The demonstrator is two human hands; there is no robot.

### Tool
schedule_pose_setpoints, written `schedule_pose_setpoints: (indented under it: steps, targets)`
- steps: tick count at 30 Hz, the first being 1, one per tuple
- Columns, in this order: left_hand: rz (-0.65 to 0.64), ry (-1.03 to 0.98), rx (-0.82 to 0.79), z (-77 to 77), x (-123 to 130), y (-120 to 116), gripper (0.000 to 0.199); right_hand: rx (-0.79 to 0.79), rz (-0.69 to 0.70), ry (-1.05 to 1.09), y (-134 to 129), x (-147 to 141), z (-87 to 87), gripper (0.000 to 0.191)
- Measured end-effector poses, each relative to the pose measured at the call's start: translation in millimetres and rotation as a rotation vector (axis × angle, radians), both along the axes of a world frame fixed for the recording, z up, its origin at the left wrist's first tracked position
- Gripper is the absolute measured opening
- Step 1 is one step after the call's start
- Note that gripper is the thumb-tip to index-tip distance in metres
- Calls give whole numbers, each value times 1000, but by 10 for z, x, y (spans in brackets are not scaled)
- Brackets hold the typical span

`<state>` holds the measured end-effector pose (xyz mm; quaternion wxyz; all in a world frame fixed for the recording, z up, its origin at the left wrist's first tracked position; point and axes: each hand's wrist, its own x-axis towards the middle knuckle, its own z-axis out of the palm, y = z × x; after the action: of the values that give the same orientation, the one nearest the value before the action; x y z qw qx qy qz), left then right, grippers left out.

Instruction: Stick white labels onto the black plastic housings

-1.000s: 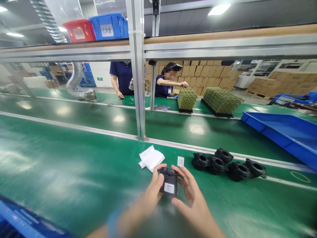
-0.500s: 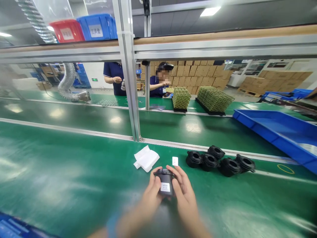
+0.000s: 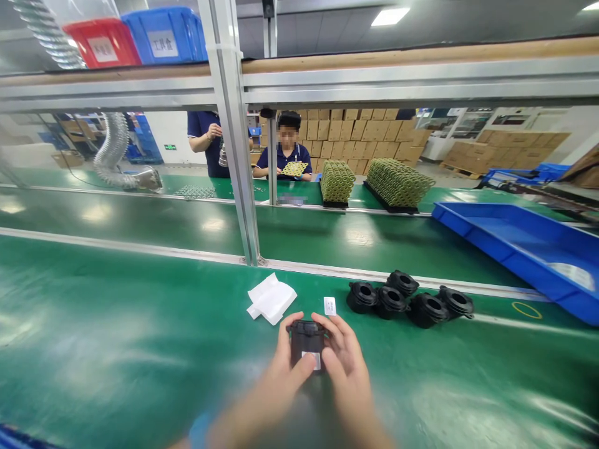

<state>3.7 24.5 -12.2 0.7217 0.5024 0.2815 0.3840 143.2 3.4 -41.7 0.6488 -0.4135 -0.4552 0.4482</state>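
As a black cylindrical rubber housing (image 3: 307, 342) is being turned over the green conveyor belt (image 3: 140, 324), it is being clasped between the curled, spread fingers of the left hand (image 3: 281, 386) and right hand (image 3: 345, 365); its white label (image 3: 314, 360) is being half covered by the left thumb (image 3: 299, 368), having been fully shown earlier.

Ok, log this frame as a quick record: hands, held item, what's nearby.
left hand: grips the black cylindrical part, which has a white label
right hand: grips the same part from the other side
nearby: folded white paper; small white label card; five black flanged moulded parts
surface: green conveyor belt
beyond: blue plastic tray
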Motion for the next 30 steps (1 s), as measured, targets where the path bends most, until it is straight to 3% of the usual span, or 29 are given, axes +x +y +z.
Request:
schedule_pose_setpoints:
  steps: [5,9,12,16,19,22,25,27,30]
  targets:
    - [64,22,-3,-72,14,8,63,-7,-46,4,20,-99,13,50]
    - [46,-156,-158,-122,100,36,65,-58,-86,-3,29,-91,34,43]
    - [91,-264,-244,-117,147,29,70,-63,-83,-9,34,-108,24,50]
    - [192,-174,-132,-121,110,28,77,33,-136,-115,-6,-240,-29,57]
    - [135,-113,-90,-126,70,68,80,117,-249,-349,3,-230,-26,46]
    - [100,-44,-60,-110,66,115,78,210,-408,-683,147,89,69,50]
    - [213,81,125,-101,70,177,73,237,-520,-866,421,658,208,71]
    - [233,132,205,-116,66,239,72,215,-519,-982,608,1021,275,78]
    - [165,32,72,-158,59,348,73,198,-454,-1107,789,1329,295,75]
